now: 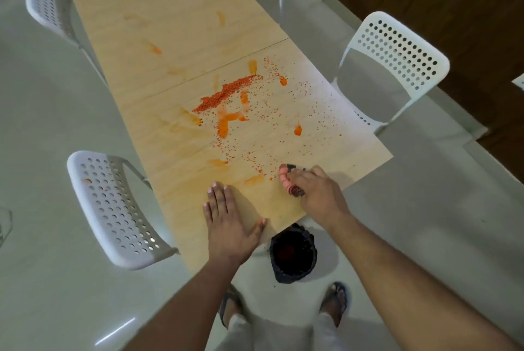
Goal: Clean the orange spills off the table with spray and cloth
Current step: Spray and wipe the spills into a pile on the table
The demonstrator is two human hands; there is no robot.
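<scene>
The right hand clenches a soft, bunched cloth, best gripped wadded, near the surface's near edge, the left hand lies flat, released, and orange spills spread beyond.

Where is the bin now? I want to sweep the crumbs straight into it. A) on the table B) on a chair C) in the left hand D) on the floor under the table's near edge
D: the bin stands on the floor, partly under the table's near edge.
</scene>
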